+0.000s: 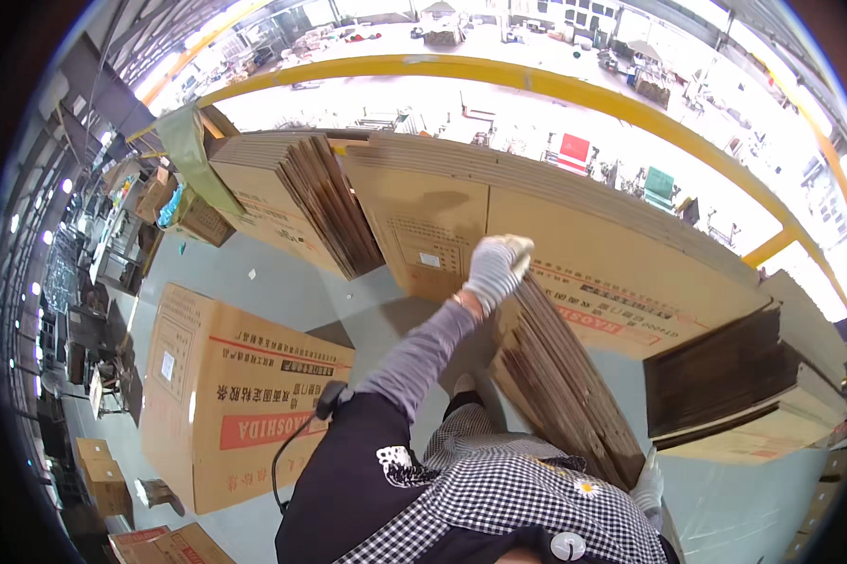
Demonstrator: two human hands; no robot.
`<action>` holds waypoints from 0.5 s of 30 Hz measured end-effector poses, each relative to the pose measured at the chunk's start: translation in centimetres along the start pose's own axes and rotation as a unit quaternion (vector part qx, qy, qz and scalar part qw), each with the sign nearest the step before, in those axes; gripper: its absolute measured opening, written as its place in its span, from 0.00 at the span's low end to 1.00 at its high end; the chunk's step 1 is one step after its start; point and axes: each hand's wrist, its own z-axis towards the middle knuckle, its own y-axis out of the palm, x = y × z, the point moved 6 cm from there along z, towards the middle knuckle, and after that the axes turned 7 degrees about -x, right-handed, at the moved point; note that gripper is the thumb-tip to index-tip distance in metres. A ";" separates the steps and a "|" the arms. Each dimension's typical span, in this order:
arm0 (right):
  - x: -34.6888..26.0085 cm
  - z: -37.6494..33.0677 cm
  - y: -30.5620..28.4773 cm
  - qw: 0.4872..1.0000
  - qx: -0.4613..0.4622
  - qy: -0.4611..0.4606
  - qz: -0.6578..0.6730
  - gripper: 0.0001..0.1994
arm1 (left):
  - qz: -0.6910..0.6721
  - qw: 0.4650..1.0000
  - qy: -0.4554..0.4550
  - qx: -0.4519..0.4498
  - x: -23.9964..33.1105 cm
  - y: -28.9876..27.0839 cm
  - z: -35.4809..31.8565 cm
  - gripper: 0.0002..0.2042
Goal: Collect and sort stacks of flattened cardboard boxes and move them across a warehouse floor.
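Flattened corrugated cartons (566, 381), bundled face to face, are standing on edge on the grey floor (381, 315) just in front of the person, slightly to the right of the body. Their long axis is running obliquely, from a far end near the middle of the view to a near end at the lower right, beside the checked apron (527, 493). The left hand (497, 271), in a striped glove, is reaching across to the far upper corner and lying nearer that end; its fingers are curling inward, but whether they are gripping the board cannot be told. The right hand (647, 491), also gloved, is resting beside the near end, mostly hidden, so its closure cannot be told either. Beyond the bundle, a long stack of printed carton blanks (621, 249) is standing in front of a yellow railing (574, 86), blocking the far side close to the left hand. At the right, a dark-edged carton pile (715, 376) is standing apart from the bundle, limiting room that way. Leftward, a large printed carton (184, 404) is occupying the floor, while another upright carton stack (278, 193) is standing farther off, with a green sheet (196, 160) hanging at its edge.
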 end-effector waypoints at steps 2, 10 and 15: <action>-1.5 -0.3 -0.7 0.998 0.064 0.008 -0.013 0.55 | 0.123 0.990 -0.013 -0.069 -6.3 -0.1 4.3 0.13; -3.3 1.2 -0.4 0.971 -0.020 0.235 -0.037 0.25 | 0.334 0.880 -0.131 -0.309 -22.5 6.4 7.7 0.36; 4.9 4.4 5.6 0.965 0.027 0.260 -0.009 0.23 | 0.388 0.907 -0.090 -0.138 -21.1 8.0 3.5 0.35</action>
